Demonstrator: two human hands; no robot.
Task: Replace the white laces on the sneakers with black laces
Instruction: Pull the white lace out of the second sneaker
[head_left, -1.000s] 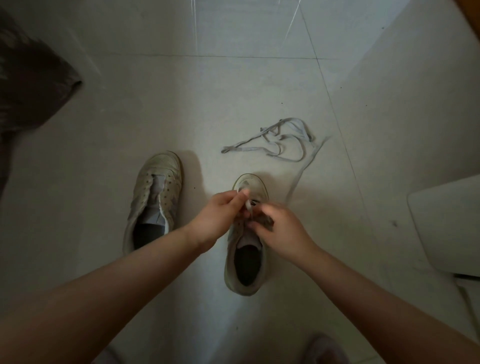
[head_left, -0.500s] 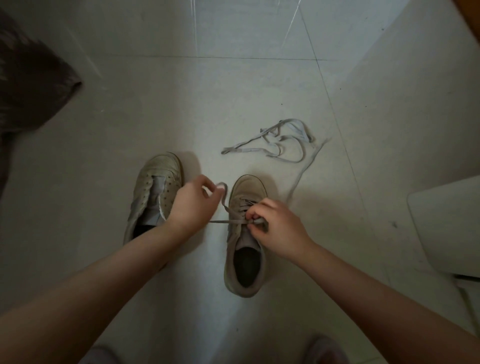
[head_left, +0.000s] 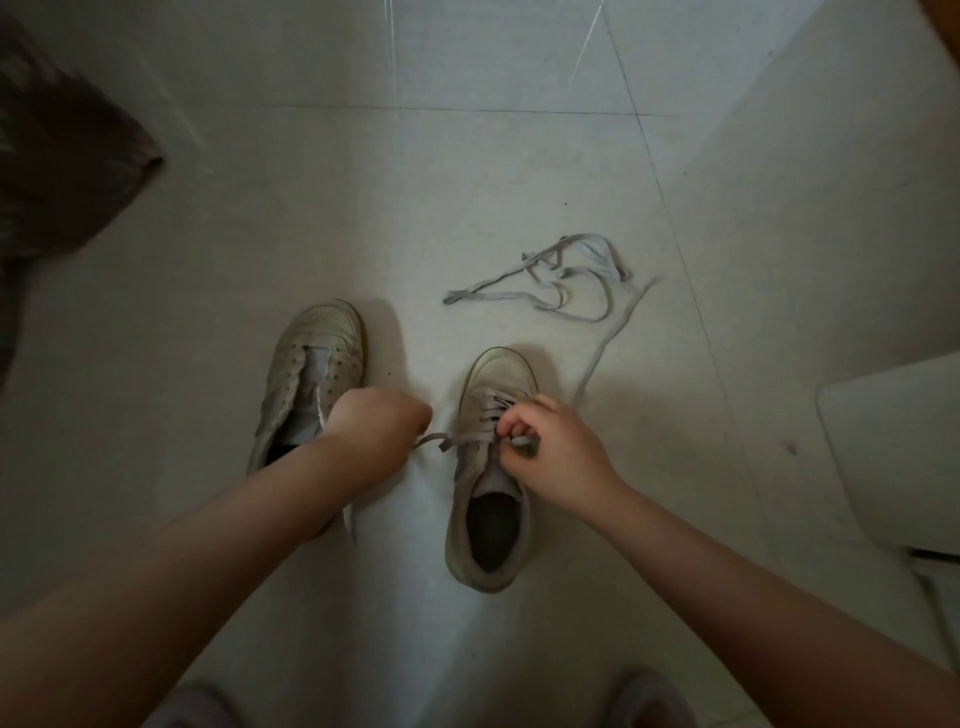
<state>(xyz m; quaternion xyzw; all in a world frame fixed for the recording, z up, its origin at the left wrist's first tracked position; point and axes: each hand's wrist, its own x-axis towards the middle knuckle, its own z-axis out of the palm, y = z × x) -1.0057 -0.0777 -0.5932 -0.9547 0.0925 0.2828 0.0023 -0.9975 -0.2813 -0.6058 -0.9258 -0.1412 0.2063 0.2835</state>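
Head view looks down on a pale tiled floor (head_left: 467, 182) where two white sneakers stand side by side, toes pointing away from the person. The left sneaker (head_left: 311, 374) is already bare of lace, its tongue slack and eyelets open. The right sneaker (head_left: 491, 467) has white lace crossing only its lower eyelets near the toe. Beyond it, well apart from both shoes, a removed white lace (head_left: 561, 283) lies in a loose tangle, and one long strand (head_left: 613, 338) trails from the right sneaker out across the tile. No black lace shows anywhere in view.

The left hand (head_left: 376, 428) is clenched around one run of the lace (head_left: 457, 440), drawing it taut sideways out of an eyelet. The right hand (head_left: 553, 449) pinches the lace at the opposite eyelet row, fingers curled against the shoe's edge.

The step in hand looks like unthreading the right sneaker. To do it well, I would steady the shoe with the right hand, pull one crossing at a time straight along the eyelet's line, and feed slack from the free end so the aglet does not snag
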